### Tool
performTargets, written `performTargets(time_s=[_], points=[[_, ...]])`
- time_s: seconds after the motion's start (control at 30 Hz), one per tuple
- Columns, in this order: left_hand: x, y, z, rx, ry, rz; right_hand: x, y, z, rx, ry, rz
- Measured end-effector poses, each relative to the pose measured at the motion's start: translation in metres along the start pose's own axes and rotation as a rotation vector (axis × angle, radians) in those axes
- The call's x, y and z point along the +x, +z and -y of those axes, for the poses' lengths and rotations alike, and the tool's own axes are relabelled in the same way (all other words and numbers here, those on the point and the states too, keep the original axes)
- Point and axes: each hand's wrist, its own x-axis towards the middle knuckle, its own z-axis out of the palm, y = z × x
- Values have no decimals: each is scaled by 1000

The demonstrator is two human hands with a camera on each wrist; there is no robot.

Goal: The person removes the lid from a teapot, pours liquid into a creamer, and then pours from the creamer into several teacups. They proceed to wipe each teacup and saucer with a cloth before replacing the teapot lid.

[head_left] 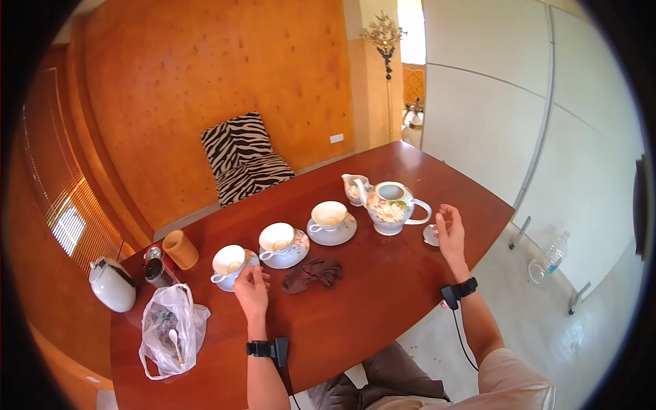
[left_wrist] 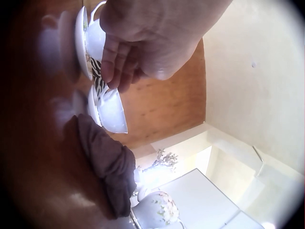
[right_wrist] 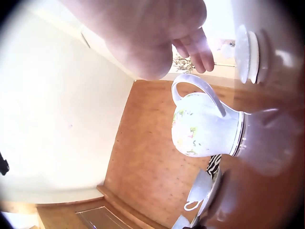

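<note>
- A dark red wooden table [head_left: 383,301] is seen from above, with two bare hands held over it.
- The left hand [head_left: 252,292] is held at the near right side of the left cup [head_left: 227,259], its fingers loosely bent and hanging together; whether the cup is touched cannot be told.
- The right hand [head_left: 452,239] is held with relaxed, slightly bent fingers beside a round white lid [head_left: 429,236], which is partly hidden by it; nothing is seen pinched.
- The flowered teapot [head_left: 388,212] is placed upright and uncovered on the right of the table, just left of the right hand, its handle pointed toward that hand.
- A small flowered jug [head_left: 353,190] is set just beyond the spout.
- The middle cup [head_left: 277,238] and the right cup [head_left: 329,214], like the left one, are set on saucers, in a slanting row.
- A crumpled dark cloth [head_left: 311,276] is laid in front of them.
- At the left, a white kettle [head_left: 113,285], a dark tumbler [head_left: 160,273], a red can [head_left: 153,253] and a wooden cup [head_left: 180,250] are grouped behind a plastic bag [head_left: 190,326] and white spoon [head_left: 174,337].
- A zebra-striped chair [head_left: 247,160] is placed beyond the far edge.
</note>
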Motion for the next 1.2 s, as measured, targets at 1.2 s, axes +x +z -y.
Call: performTargets(time_s=[1.2], points=[[3, 0, 6, -2, 38, 1, 44, 14, 24, 154, 455, 679]])
